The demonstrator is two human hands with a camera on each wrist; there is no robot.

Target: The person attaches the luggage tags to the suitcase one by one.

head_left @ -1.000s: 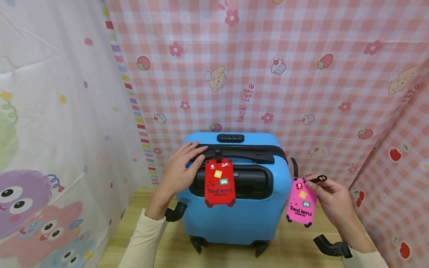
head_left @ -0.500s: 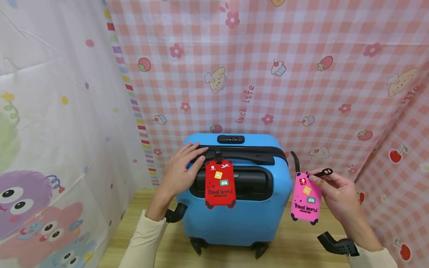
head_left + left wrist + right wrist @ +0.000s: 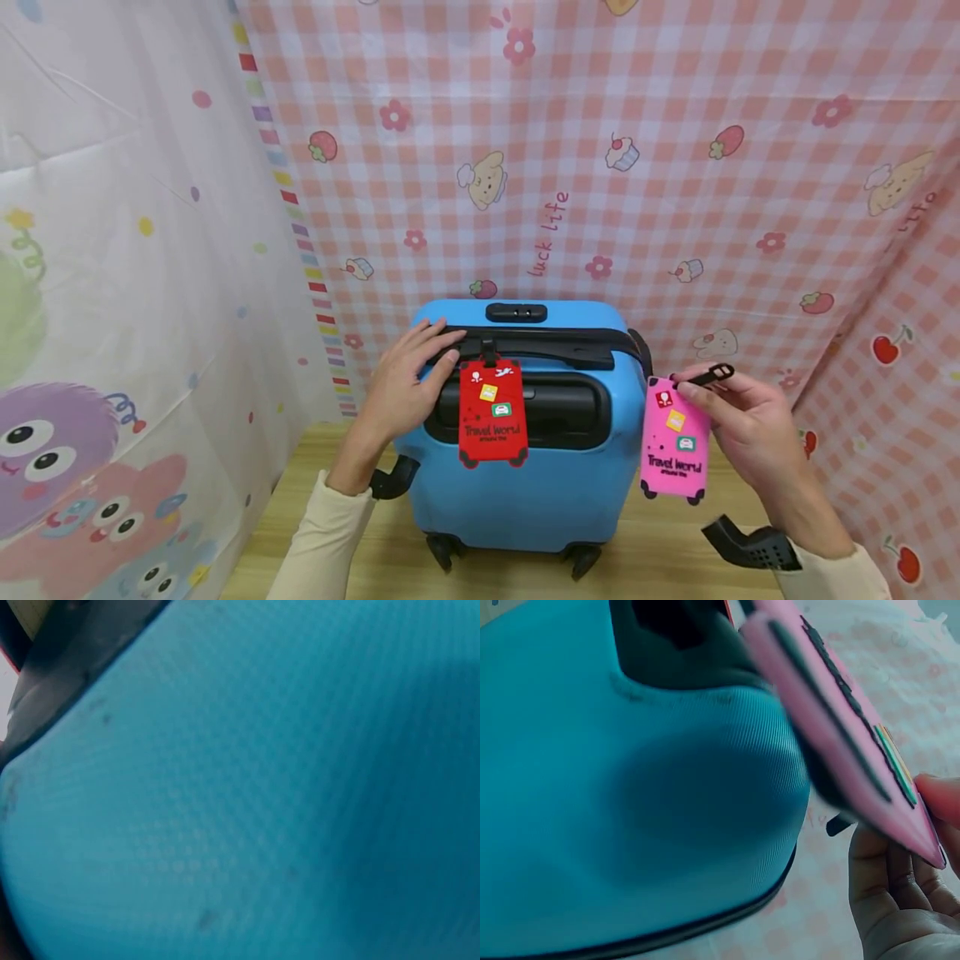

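A blue suitcase (image 3: pixel 517 500) stands upright on its wheels in the head view, and its ridged shell fills the left wrist view. My left hand (image 3: pixel 405 379) rests on its upper left corner with fingers extended. Beside that hand a red luggage tag (image 3: pixel 493 421) hangs from the black top handle (image 3: pixel 555 348). At the suitcase's right side my right hand (image 3: pixel 750 429) pinches a pink luggage tag (image 3: pixel 675 446) by its upper corner, between thumb and fingers. Its black strap is unfastened: the buckle end (image 3: pixel 716 373) sticks out over the fingers, the other end (image 3: pixel 642 350) overlaps the suitcase edge.
The suitcase stands on a wood-grain surface (image 3: pixel 360 550). Close behind it hangs a pink checked cloth (image 3: pixel 570 125); a white printed cloth (image 3: pixel 150 292) covers the left side, and a cherry-print cloth (image 3: pixel 900 400) the right. Black wrist mounts (image 3: pixel 753 546) stick out from both sleeves.
My right hand drew the pink tag a little right, then back left and slightly up, so its strap end now overlaps the suitcase edge. My left hand has stayed put.
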